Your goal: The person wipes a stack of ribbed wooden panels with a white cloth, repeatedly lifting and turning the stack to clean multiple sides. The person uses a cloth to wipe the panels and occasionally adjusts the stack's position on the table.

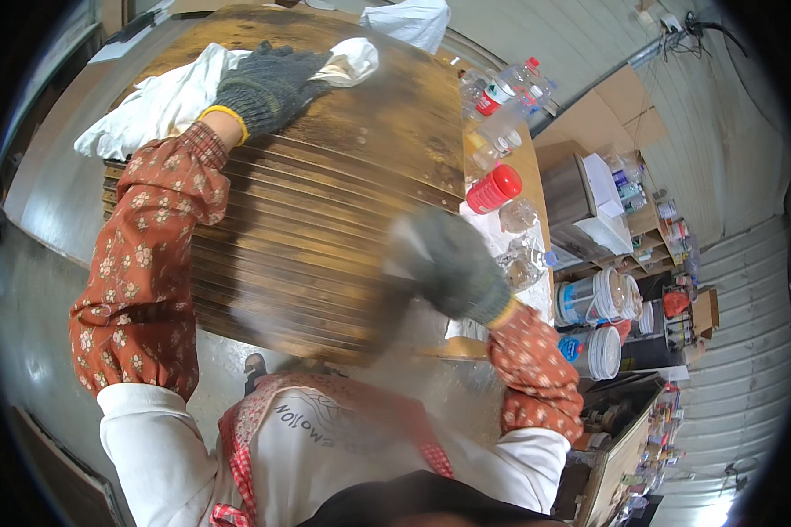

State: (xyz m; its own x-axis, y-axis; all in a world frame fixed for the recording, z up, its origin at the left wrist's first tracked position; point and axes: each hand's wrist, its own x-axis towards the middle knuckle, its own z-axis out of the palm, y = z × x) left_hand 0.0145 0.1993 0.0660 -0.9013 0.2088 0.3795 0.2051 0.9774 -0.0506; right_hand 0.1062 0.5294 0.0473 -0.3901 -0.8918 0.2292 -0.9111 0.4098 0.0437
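Observation:
A large brown wooden piece [325,211] lies before me, with a smooth far part and a near part of long parallel slats. My left hand [268,83], in a dark knitted glove with a yellow cuff, rests on its far left part with fingers stretched out. A crumpled white cloth [163,101] lies beside and partly under that hand, and a bunched pale cloth [353,61] is at its fingertips. My right hand [453,263], gloved alike, is over the slats' right side, smeared by motion. A pale blur shows at its fingers; I cannot tell what it is.
Right of the wood, a side table carries clear plastic bottles [501,92], a red-lidded container [494,189] and white paper. White buckets [591,353] and cluttered shelves [650,233] stand farther right. Another white cloth or bag [409,22] lies at the far edge.

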